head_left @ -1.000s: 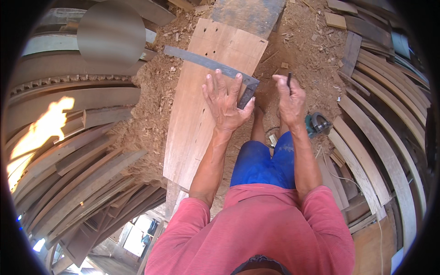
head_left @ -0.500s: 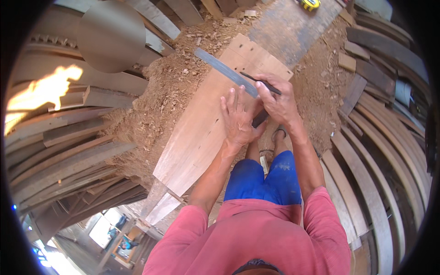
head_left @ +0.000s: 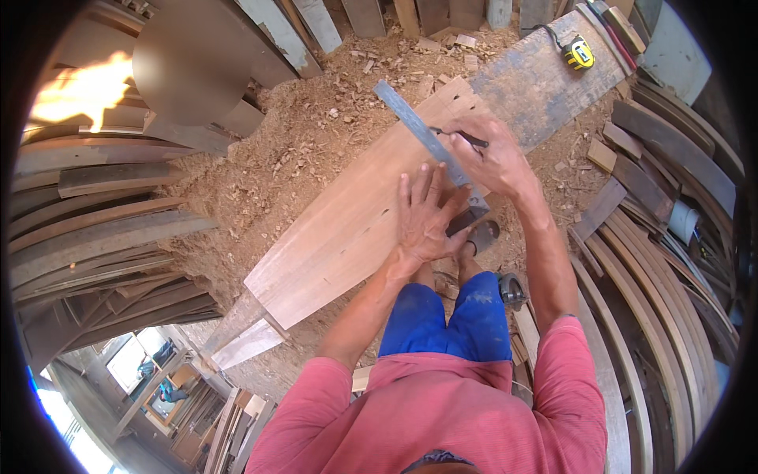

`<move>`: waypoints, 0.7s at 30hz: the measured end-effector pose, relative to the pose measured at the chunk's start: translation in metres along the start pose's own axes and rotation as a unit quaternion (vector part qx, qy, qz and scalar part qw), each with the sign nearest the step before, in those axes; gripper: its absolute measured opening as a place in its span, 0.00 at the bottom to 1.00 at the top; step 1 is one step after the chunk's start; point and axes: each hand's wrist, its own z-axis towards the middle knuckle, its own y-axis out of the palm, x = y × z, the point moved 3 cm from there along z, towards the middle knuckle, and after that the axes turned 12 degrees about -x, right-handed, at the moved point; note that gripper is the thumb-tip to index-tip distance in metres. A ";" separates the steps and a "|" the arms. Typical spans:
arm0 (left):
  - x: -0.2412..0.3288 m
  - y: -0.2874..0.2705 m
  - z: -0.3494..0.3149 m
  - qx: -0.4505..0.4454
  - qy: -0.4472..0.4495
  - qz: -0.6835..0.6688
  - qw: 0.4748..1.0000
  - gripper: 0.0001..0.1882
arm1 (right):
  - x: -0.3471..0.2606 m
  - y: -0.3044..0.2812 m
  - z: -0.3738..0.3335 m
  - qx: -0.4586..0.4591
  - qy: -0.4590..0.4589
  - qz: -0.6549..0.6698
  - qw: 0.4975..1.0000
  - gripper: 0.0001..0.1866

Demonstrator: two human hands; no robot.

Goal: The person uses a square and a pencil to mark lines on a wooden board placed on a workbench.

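Above shavings [head_left: 316, 150], the left hand [head_left: 429, 223] lies spread on board [head_left: 335, 253] and square [head_left: 409, 117], the right hand [head_left: 493, 154] gripping a dark tool [head_left: 474, 140].

Bright overall, blown-out glare [head_left: 83, 88] at upper left (strong fisheye curvature)

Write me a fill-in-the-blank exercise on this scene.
The right hand holds a dark pencil-like tool; the left hand rests with spread ____.
The board beneath the metal square is made of ____.
The tape measure is black and ____.
The shorts are ____.
Missing words: fingers; wood; yellow; blue.
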 end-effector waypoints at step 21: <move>0.001 0.001 0.001 0.002 0.005 0.016 1.000 0.46 | 0.016 -0.018 -0.135 -0.046 0.021 -0.053 0.997 0.10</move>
